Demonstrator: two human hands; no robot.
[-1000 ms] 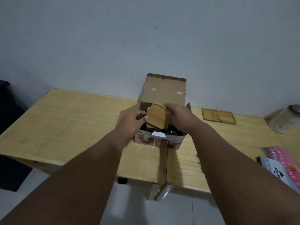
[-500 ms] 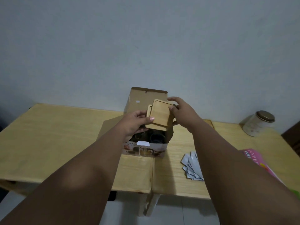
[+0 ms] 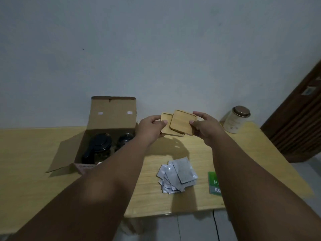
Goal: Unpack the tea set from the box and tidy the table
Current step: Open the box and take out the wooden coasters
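While you held them clear of the box: two square wooden coasters point(image 3: 182, 122) sat in the air above the bench point(image 3: 31, 153), right of the box point(image 3: 111, 119) and no longer over its opening as they had been a second before.
Left hand: your left hand point(image 3: 150, 128) pinched the lower coaster point(image 3: 165, 119) by its left edge, thumb on top, fingers underneath.
Right hand: your right hand point(image 3: 205, 126) gripped the upper coaster by its right edge; the two pieces overlapped, the upper one offset to the right.
Change: the pair had travelled from above the box to the open bench beside it, both grips kept.
Meaning: this item counted as out of the box; my judgement was that setting it down came next, on the bare bench below your hands.
Left in box: a dark-lidded teapot point(image 3: 99, 148) and what looked like a glass point(image 3: 125, 139) were inside, so unpacking was partly done.
Tidying: foil sachets point(image 3: 177, 174) lay fanned near the front edge, a green packet point(image 3: 214, 182) beside them, a tin canister point(image 3: 236, 121) at the back right.
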